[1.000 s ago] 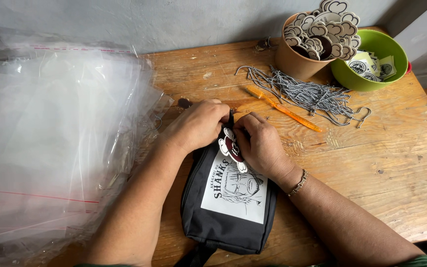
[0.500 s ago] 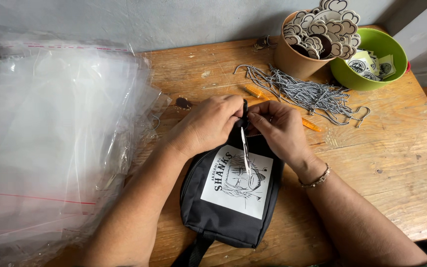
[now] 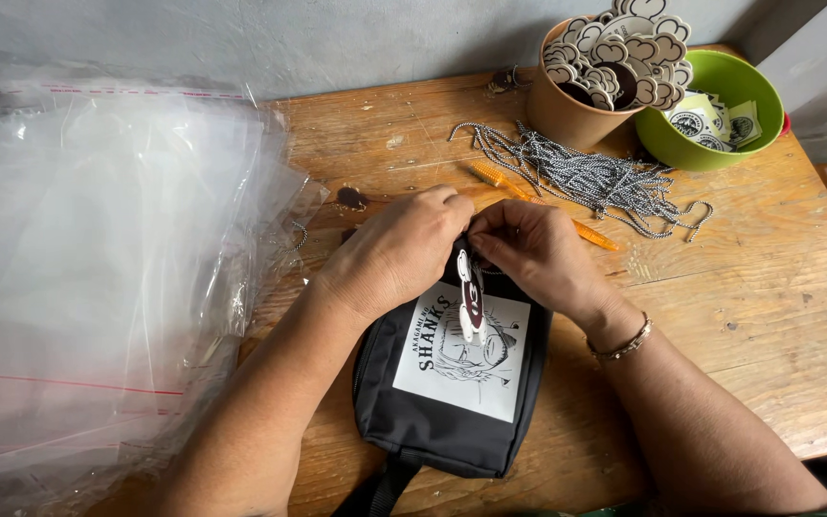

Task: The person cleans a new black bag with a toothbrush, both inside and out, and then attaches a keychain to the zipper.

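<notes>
A small black pouch bag with a white printed patch lies on the wooden table in front of me. Both hands meet at its top edge. My left hand pinches the bag's top from the left. My right hand pinches the same spot from the right, fingertips touching. A small flat charm, white and dark red, hangs down from between the fingers over the patch. What the fingertips grip is hidden.
A thick stack of clear plastic bags covers the table's left. Behind my hands lie a pile of grey cords and an orange tool. A brown cup of cloud-shaped charms and a green bowl of round tags stand at the back right.
The bag has been turned more upright toward me. My hands have risen to its top edge, and the charm now hangs straight down over the patch instead of lying under my right hand.
</notes>
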